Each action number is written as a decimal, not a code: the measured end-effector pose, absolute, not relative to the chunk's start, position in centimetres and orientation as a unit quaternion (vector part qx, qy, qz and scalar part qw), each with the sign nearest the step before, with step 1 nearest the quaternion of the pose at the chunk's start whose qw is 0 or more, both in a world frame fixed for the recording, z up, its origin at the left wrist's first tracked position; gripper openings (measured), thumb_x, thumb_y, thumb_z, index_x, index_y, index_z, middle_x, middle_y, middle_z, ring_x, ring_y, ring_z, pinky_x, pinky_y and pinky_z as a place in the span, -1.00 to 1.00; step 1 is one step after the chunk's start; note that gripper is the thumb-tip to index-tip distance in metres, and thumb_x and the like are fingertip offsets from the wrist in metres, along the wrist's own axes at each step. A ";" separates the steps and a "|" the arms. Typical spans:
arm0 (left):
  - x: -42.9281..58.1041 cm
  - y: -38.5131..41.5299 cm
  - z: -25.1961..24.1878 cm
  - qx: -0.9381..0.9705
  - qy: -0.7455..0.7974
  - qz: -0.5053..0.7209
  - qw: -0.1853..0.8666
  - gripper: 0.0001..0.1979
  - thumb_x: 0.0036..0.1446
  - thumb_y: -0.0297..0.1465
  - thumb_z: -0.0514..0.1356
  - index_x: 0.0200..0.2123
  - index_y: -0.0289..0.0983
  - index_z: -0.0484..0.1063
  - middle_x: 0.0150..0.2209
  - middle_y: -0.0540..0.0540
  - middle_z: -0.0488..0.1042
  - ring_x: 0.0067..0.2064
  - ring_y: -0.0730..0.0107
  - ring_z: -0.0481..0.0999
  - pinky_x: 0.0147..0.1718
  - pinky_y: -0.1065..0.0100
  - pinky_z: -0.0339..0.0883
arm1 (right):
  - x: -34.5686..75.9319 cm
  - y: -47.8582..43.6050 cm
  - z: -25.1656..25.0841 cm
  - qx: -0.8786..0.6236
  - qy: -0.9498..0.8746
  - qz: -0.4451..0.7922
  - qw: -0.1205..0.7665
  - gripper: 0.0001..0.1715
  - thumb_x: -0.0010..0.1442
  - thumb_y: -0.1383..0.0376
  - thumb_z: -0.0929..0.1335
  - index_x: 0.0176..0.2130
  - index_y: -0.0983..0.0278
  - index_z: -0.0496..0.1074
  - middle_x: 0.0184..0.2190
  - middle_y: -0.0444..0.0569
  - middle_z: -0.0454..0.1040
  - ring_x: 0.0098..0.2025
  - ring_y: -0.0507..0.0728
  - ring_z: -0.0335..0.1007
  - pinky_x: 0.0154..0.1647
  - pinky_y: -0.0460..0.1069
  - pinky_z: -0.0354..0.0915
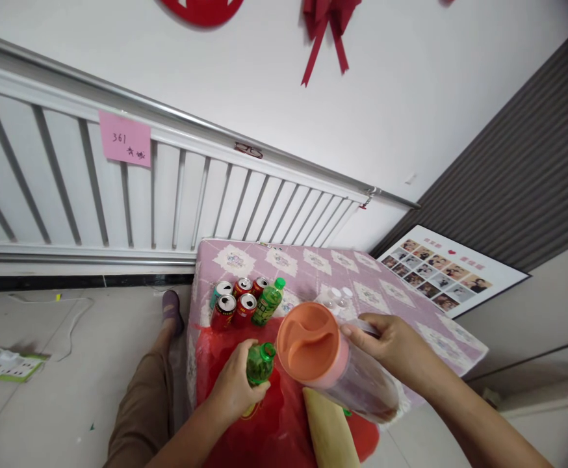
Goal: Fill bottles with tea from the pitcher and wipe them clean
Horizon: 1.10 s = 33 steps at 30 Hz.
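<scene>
My left hand (232, 383) is wrapped round a green plastic bottle (259, 367), whose mouth is uncapped. My right hand (394, 341) grips the handle of a clear pitcher (362, 383) with an orange lid (308, 341). The pitcher leans over towards the bottle, its lid close to the bottle's mouth but apart from it. Some brownish matter shows near the pitcher's base. Under both hands lies a red plastic sheet or bag (284, 429). A pale yellow, long object (330, 429) rests on it, partly hidden by the pitcher.
Several opened drink cans (224, 314) and a capped green bottle (268, 302) stand on the patterned tablecloth (318, 260). Small clear glasses (337, 298) sit behind the pitcher. A white radiator (167, 188) runs behind the table; a photo board (450, 270) leans at right. A power strip (11, 365) lies on the floor.
</scene>
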State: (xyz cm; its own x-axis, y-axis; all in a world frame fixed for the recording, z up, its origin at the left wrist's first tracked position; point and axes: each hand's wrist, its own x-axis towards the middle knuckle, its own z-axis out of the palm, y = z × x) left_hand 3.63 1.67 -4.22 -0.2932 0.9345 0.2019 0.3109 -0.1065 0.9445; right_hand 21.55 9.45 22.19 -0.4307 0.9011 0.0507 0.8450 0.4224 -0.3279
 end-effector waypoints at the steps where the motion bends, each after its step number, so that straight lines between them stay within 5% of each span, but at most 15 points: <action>1: 3.6 1.7 -4.2 0.518 0.601 0.534 0.292 -0.28 -0.19 -0.47 0.29 0.12 -0.29 0.17 0.11 -0.26 0.36 0.12 0.11 0.39 0.15 0.08 0.25 | 21.5 9.4 22.2 -0.523 -0.835 0.129 0.111 -0.46 0.06 -0.09 0.26 -0.65 0.21 0.04 -0.67 -0.23 -0.04 -0.60 -0.02 -0.08 -0.65 -0.10 -0.09; 33: 3.6 1.6 -4.1 0.509 0.598 0.541 0.301 -0.27 -0.20 -0.49 0.31 0.11 -0.24 0.19 0.09 -0.21 0.38 0.11 0.14 0.40 0.13 0.11 0.27 | 21.3 9.3 22.3 -0.519 -0.840 0.114 0.112 -0.45 0.06 -0.11 0.24 -0.66 0.20 0.03 -0.66 -0.24 -0.10 -0.61 -0.02 -0.11 -0.64 -0.09 -0.12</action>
State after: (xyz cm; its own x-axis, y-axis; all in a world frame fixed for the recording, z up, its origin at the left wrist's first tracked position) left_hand 3.63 1.59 -4.06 -0.3012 0.9343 0.1906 0.2825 -0.1035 0.9537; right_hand 21.33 9.29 22.26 -0.4372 0.8966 0.0699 0.8457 0.4363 -0.3074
